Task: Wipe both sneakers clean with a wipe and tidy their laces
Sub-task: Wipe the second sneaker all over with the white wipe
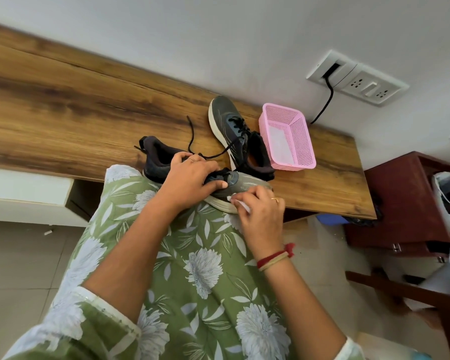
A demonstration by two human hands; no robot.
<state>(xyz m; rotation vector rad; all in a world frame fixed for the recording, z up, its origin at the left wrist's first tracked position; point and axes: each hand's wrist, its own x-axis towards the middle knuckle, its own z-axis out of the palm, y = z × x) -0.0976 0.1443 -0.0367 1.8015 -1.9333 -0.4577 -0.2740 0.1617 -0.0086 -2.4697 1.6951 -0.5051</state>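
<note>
At the desk's (63, 113) front edge, left hand (190, 175) grips the light-looking sneaker (244, 184) by its upper; right hand (260, 213) pinches the limp wipe (240, 203).

Bright, even light; soft shadows; edges warped (wide-angle), slight blur.

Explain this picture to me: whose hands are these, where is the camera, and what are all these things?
No machine here: a person wears one camera on the head, looking down at their own hands. The left hand grips a dark sneaker with a grey toe at the edge of a brown wooden desk. The right hand pinches a small white wipe against its white sole. A second dark sneaker lies on the desk beside a pink plastic mesh basket.
</note>
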